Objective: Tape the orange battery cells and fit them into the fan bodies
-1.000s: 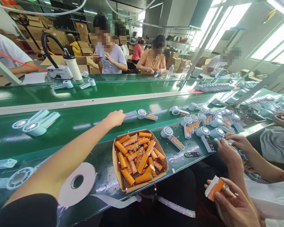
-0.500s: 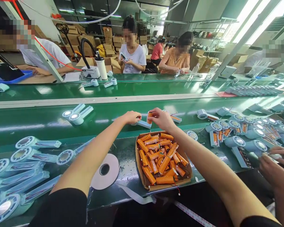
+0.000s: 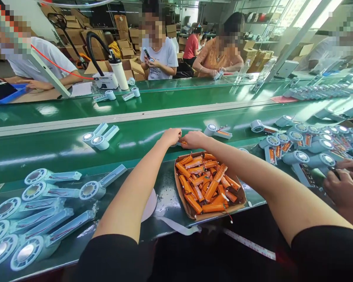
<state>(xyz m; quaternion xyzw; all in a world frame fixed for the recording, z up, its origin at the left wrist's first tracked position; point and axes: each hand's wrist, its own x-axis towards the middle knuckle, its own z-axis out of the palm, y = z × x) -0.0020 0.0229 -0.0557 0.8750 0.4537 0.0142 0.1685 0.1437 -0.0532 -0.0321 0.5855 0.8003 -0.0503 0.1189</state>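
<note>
Peeking from under the close-set hands (image 3: pixel 193 138), orange cell (image 3: pixel 183 143), mostly hidden.

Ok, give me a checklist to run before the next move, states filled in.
1. Left hand and right hand together over the green belt: ok.
2. Grip on the orange piece between them: cannot tell, mostly hidden.
3. Carton stocked with orange cylinders: ok.
4. White roll fully uncovered: not ok, left forearm hides part.
5. Co-worker's hands clear of carton: ok, off to the right.
</note>
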